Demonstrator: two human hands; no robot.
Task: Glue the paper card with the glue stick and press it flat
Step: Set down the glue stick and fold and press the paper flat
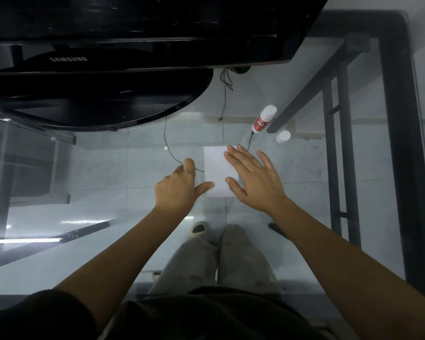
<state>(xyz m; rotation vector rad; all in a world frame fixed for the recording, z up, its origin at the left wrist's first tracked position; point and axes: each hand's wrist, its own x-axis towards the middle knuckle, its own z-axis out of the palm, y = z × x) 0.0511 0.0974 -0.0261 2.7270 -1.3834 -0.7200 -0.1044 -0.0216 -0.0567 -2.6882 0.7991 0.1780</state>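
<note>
- Head view: I see the paper card on the glass table. The right hand presses it, fingers straight. The left hand, loosely bent and gripping nothing, thumbs its edge.
- My worry is that an uneven push on slick glass could skid or crease the card.

Matt white paper card, clear smooth glass tabletop, glossy black plastic monitor, smooth white plastic glue stick, matt dark metal table frame
</note>
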